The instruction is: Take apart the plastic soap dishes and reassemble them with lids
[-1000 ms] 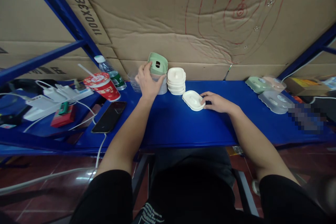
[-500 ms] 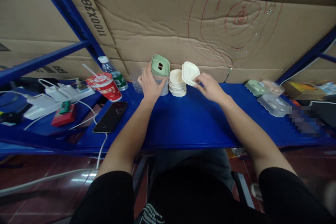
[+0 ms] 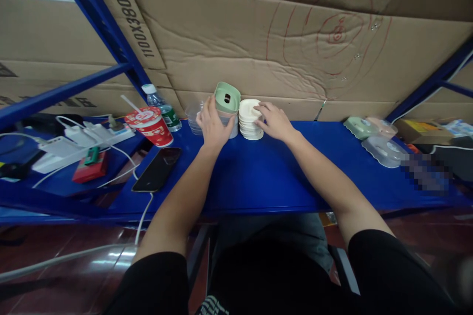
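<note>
On the blue table, a stack of cream-coloured shallow lids (image 3: 251, 132) stands against the cardboard. My right hand (image 3: 275, 121) has its fingers and thumb on the edge of the top lid (image 3: 248, 106), which rests on the stack. Left of it is a stack of plastic pieces, with a tilted green square piece (image 3: 228, 95) with a dark hole on top and greyish ones below. My left hand (image 3: 215, 124) wraps around the front of this stack, thumb to the right, fingers at the left. Clear plastic pieces (image 3: 193, 117) sit just left of that hand, partly hidden.
A red paper cup with a straw (image 3: 157, 130), a water bottle (image 3: 166, 109) and a phone (image 3: 157, 169) are at the left. Beyond them lies a white power strip (image 3: 66, 155) with cables. Green (image 3: 359, 128) and clear plastic pieces (image 3: 382, 151) lie at the right. Cardboard (image 3: 221, 34) backs the table.
My right hand has lifted a cream lid off the table, carried it up and left, and set it on top of the cream stack. My left hand has stayed around the green-topped stack.
</note>
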Tool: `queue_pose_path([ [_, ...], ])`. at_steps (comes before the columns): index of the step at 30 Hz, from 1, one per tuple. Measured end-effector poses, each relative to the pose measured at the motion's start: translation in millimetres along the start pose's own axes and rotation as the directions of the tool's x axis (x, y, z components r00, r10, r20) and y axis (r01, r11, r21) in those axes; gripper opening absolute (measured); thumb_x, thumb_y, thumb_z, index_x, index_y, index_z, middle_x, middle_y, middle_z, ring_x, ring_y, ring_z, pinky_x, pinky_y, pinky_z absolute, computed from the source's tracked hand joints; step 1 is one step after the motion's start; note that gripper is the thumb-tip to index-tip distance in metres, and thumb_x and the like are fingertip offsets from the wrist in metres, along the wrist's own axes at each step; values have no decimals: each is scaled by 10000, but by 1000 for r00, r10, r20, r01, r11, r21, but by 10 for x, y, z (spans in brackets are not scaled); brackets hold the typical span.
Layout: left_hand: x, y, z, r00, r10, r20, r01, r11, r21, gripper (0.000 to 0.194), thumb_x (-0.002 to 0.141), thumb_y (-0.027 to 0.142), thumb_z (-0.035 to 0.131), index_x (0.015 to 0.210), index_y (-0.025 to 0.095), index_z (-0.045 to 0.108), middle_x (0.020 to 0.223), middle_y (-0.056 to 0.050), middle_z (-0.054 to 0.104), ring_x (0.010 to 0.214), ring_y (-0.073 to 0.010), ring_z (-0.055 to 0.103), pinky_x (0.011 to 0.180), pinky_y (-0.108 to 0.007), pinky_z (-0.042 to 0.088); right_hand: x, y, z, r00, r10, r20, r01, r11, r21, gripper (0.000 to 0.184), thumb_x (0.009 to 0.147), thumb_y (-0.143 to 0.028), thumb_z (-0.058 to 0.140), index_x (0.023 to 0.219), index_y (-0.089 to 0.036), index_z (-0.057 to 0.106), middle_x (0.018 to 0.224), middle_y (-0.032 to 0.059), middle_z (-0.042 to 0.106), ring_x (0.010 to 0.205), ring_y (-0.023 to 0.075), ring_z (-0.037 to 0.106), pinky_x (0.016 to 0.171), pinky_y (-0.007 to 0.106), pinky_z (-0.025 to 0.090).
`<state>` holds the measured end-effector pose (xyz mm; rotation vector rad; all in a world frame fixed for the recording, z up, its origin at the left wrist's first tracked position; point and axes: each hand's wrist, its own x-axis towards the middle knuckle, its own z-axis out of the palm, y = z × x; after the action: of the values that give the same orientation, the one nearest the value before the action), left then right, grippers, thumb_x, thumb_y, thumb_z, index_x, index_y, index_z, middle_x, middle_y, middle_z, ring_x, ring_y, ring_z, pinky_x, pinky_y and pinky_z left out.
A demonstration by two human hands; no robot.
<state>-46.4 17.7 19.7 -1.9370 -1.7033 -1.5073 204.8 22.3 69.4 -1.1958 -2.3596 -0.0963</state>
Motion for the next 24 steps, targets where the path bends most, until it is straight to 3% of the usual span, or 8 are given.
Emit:
queue_pose_path([
  [5, -9, -12, 4, 1000, 6, 4, -6, 1000, -4, 937, 879, 510, 754, 1680, 166, 410, 1718, -271, 438, 1613, -457, 387, 1290, -685, 289, -333, 501, -58, 977, 90, -192, -70, 992, 107, 677, 1033, -629, 564, 1576, -226, 535, 1586, 189, 606, 1478, 431, 523, 1228, 637, 421],
  [9, -8, 1, 4, 1000, -10, 2, 10, 1000, 6, 974, 876, 500, 752, 1692, 123, 376, 1714, -295, 425, 1620, -459, 373, 1293, -687, 290, -795, 1178, -216, 911, 315, -267, -319, 947, 32, 743, 1000, -655, 540, 1550, -155, 552, 1532, 245, 632, 1427, 448, 554, 1218, 641, 418],
  [11, -8, 8, 11, 1000, -16, 0, 16, 1000, 8, 986, 872, 507, 753, 1692, 115, 369, 1721, -300, 412, 1626, -462, 361, 1295, -690, 284, -1077, 1505, -358, 851, 448, -274, -484, 872, -76, 739, 997, -582, 530, 1554, -96, 542, 1530, 282, 617, 1450, 455, 528, 1220, 626, 404],
  [14, -12, 22, 30, 1000, -18, -13, 18, 1000, -1, 993, 861, 506, 763, 1686, 116, 372, 1724, -294, 410, 1630, -465, 349, 1298, -693, 280, -1484, 1915, -594, 707, 643, -294, -706, 663, -250, 770, 984, -538, 539, 1579, -50, 501, 1555, 328, 568, 1472, 471, 495, 1228, 654, 353],
  [18, -25, 61, 35, 1000, -11, -22, 11, 1000, -9, 995, 860, 504, 771, 1676, 95, 375, 1718, -303, 411, 1624, -467, 355, 1300, -698, 280, -1823, 2256, -749, 553, 788, -268, -814, 444, -375, 854, 989, -615, 552, 1636, -73, 423, 1707, 349, 380, 1615, 522, 279, 1247, 779, 195],
  [20, -34, 86, 21, 1000, -27, -11, 27, 1000, 9, 997, 855, 486, 780, 1674, 90, 372, 1719, -305, 407, 1628, -460, 352, 1311, -676, 274, -1859, 2295, -724, 503, 842, -197, -816, 387, -430, 909, 967, -653, 598, 1636, -65, 418, 1729, 377, 324, 1641, 546, 207, 1231, 836, 123],
  [22, -42, 105, 3, 999, -42, 0, 42, 999, 34, 995, 862, 470, 779, 1675, 82, 357, 1726, -297, 399, 1640, -440, 335, 1327, -644, 266, -1816, 2223, -654, 517, 843, -151, -785, 396, -477, 912, 963, -648, 616, 1635, -65, 418, 1706, 384, 365, 1642, 550, 203, 1204, 879, 97],
  [24, -50, 112, -9, 999, -38, -2, 39, 998, 46, 988, 887, 480, 761, 1672, 53, 339, 1730, -294, 391, 1646, -422, 320, 1335, -618, 262, -1731, 2059, -568, 589, 789, -174, -745, 446, -496, 858, 987, -625, 584, 1641, -96, 417, 1642, 355, 472, 1610, 535, 283, 1172, 914, 105],
])
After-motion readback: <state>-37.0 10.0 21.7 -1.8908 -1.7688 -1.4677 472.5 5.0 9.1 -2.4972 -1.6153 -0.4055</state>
